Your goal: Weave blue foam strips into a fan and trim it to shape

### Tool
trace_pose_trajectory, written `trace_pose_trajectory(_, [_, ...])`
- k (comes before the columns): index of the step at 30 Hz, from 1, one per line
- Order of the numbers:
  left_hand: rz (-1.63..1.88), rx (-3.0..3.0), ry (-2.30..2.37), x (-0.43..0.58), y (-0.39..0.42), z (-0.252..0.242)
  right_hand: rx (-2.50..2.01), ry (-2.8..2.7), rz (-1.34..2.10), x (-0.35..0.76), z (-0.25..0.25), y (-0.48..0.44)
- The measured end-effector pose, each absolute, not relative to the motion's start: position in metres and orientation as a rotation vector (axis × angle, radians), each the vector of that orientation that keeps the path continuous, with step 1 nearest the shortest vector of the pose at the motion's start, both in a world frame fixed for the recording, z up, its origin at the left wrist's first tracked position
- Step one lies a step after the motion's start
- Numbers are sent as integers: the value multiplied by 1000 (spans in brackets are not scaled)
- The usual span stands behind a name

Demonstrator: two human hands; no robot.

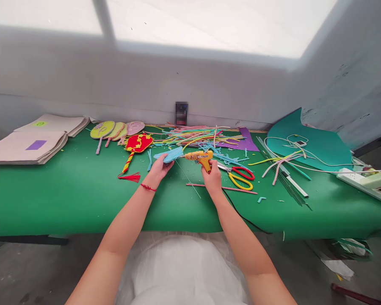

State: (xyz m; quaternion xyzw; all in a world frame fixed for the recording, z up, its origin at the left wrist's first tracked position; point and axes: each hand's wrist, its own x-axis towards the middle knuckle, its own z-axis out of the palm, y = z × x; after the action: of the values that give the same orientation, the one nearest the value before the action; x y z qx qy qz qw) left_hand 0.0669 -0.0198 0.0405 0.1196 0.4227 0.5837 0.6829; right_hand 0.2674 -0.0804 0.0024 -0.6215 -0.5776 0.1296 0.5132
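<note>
My left hand (160,167), with a red bracelet at the wrist, holds a light blue ribbed piece (171,155) above the green table. In my right hand (212,174) is a yellow glue gun (200,157), its nozzle at the right edge of the blue piece. A thin green wire (190,182) slants down from near the blue piece. Scissors with red and yellow handles (241,176) lie just right of my right hand. Left of my left hand is a red fan-shaped piece (139,143) with yellow trim and a red tassel.
Pastel fuzzy stems (203,134) are heaped at the back of the green table (82,195). Several yellow and pink round fans (102,129) and stacked packs (28,146) lie left. Green wires (288,190), a teal sheet (320,146) and a power strip (368,182) are right.
</note>
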Motion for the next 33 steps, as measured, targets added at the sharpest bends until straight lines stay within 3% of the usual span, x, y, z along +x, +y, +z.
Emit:
trace_pose_trajectory(16, [1260, 333, 999, 63, -18, 37, -1811, -1245, 255, 279, 8, -77])
trace_pose_trajectory(27, [1149, 617, 1079, 68, -20, 31, -1999, -1331, -165, 412, -15, -68])
trace_pose_trajectory(33, [1038, 806, 1142, 73, -24, 25, -1995, -1253, -205, 440, -14, -76])
